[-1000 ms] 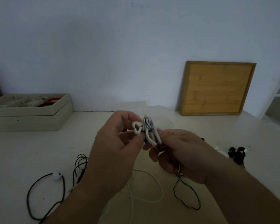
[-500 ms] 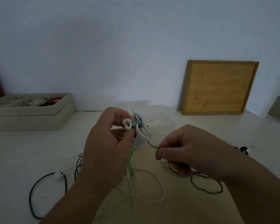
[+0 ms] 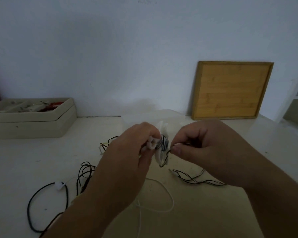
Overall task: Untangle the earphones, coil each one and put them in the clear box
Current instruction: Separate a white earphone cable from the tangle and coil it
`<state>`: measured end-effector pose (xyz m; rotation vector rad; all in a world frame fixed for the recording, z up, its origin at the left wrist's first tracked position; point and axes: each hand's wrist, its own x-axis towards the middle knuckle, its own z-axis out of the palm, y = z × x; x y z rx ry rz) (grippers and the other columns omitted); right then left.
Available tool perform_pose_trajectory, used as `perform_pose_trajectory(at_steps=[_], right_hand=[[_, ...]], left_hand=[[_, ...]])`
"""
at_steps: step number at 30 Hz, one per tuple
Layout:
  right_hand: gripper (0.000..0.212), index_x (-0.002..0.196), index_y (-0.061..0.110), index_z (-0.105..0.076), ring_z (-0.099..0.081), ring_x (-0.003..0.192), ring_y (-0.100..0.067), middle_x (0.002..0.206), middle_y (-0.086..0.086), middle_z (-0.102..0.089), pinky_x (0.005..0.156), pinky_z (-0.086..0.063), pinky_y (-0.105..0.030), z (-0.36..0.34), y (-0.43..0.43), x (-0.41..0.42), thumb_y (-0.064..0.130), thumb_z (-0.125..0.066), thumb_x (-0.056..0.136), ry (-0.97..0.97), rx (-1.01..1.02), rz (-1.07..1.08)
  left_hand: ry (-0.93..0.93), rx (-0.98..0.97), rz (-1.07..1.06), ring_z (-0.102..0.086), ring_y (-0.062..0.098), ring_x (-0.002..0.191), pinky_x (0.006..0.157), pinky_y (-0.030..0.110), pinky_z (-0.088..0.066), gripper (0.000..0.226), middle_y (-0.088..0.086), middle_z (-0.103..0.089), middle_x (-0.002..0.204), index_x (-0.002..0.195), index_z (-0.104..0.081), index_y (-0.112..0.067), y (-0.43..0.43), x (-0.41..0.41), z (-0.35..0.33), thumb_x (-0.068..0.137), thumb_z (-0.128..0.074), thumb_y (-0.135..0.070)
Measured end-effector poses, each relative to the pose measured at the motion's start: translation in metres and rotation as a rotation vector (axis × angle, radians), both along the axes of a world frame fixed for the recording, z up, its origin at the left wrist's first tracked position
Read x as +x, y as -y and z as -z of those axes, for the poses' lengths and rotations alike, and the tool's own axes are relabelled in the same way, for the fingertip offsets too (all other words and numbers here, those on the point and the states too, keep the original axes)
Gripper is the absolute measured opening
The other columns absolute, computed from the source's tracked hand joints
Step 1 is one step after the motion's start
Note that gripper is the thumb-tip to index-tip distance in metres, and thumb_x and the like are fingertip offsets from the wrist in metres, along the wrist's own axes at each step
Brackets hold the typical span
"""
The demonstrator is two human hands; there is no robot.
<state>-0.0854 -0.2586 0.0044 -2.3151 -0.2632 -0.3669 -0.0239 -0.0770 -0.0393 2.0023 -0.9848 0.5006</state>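
Coil (image 3: 162, 148): white earphone loops bound round the middle with turns of black-and-white wire, held in the air at frame centre, above the surface (image 3: 205, 212).

Left hand (image 3: 127, 152): fingers (image 3: 147, 130) curled tight, thumb underneath, pinching the coil by its left side. Back of hand faces the camera; the forearm enters from the lower left.

Right hand (image 3: 203, 145): thumb and forefinger closed to a pinch on the wire (image 3: 196, 181) just right of the coil; the other fingers are curled in. The hand is level with the left one, close beside it, and the forearm enters from the lower right. The wire's slack trails on the surface below this hand.

Box (image 3: 175, 115): clear and faint, on the surface directly behind the hands; contents cannot be made out.

On the surface: white cord (image 3: 169, 196) in a loose loop at lower centre; black cable (image 3: 30, 203) looped at lower left, with a small white piece on it.

Further out: beige tray (image 3: 33, 127) at mid left, holding small items; wooden board (image 3: 230, 90) leaning on the wall (image 3: 110, 48) at right.
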Motion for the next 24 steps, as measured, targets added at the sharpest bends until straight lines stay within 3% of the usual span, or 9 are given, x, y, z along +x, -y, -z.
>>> perform_pose_trajectory(at_steps=[4,8,10,14,18,21,24], right_hand=[[0.013,0.069,0.030,-0.073,-0.061,0.057,-0.004,0.062,0.015,-0.067,0.054,-0.045,-0.011,0.001,-0.001,0.001,0.020,-0.077,0.077,0.093,0.007,0.016],[0.008,0.069,0.025,-0.073,-0.060,0.057,-0.020,0.064,0.000,-0.068,0.052,-0.049,-0.025,0.003,0.004,0.003,0.025,-0.081,0.071,0.149,0.042,0.069],[0.007,0.071,0.022,-0.074,-0.059,0.056,-0.023,0.063,-0.005,-0.067,0.051,-0.048,-0.024,0.002,0.008,0.004,0.023,-0.081,0.071,0.144,0.107,0.051],[0.003,0.075,0.015,-0.075,-0.056,0.054,-0.003,0.064,-0.005,-0.067,0.054,-0.044,-0.012,0.001,0.011,0.003,0.017,-0.078,0.074,0.098,0.245,-0.009],[0.004,0.077,0.015,-0.074,-0.059,0.056,-0.006,0.063,-0.004,-0.066,0.056,-0.047,-0.014,0.005,0.016,0.006,0.019,-0.074,0.077,0.109,0.371,0.046],[0.006,0.077,0.013,-0.072,-0.056,0.055,-0.009,0.060,-0.005,-0.064,0.055,-0.046,-0.014,0.009,0.018,0.010,0.014,-0.070,0.083,0.099,0.448,0.087],[0.008,0.078,0.010,-0.070,-0.052,0.054,-0.009,0.060,-0.006,-0.061,0.054,-0.045,-0.014,0.010,0.018,0.013,0.012,-0.067,0.086,0.122,0.489,0.111]], left_hand=[[-0.021,0.086,0.071,-0.061,0.007,0.078,0.066,0.029,-0.050,0.009,-0.014,-0.060,0.084,0.094,-0.054,-0.033,0.001,-0.005,-0.002,0.094,-0.052,-0.024],[-0.183,0.075,0.143,-0.063,0.005,0.072,0.058,0.015,-0.046,0.020,-0.014,-0.065,0.080,0.091,-0.054,-0.037,-0.001,-0.008,-0.005,0.095,-0.061,-0.019],[-0.312,0.033,0.202,-0.062,0.004,0.065,0.055,0.011,-0.042,0.024,-0.011,-0.067,0.076,0.091,-0.057,-0.033,-0.002,-0.010,-0.007,0.092,-0.064,-0.010],[-0.466,-0.036,0.327,-0.067,0.009,0.070,0.061,0.014,-0.044,0.029,-0.001,-0.069,0.081,0.093,-0.060,-0.027,-0.002,-0.010,-0.009,0.090,-0.065,0.001],[-0.538,-0.110,0.428,-0.072,0.020,0.080,0.067,0.029,-0.050,0.026,0.004,-0.069,0.088,0.093,-0.061,-0.024,-0.001,-0.010,-0.010,0.088,-0.066,0.002],[-0.557,-0.153,0.463,-0.073,0.018,0.080,0.068,0.023,-0.051,0.021,0.004,-0.070,0.090,0.093,-0.062,-0.023,0.000,-0.012,-0.011,0.083,-0.066,-0.005],[-0.570,-0.163,0.483,-0.072,0.017,0.079,0.067,0.020,-0.050,0.025,0.004,-0.071,0.089,0.094,-0.062,-0.021,0.000,-0.011,-0.010,0.085,-0.066,0.002]])
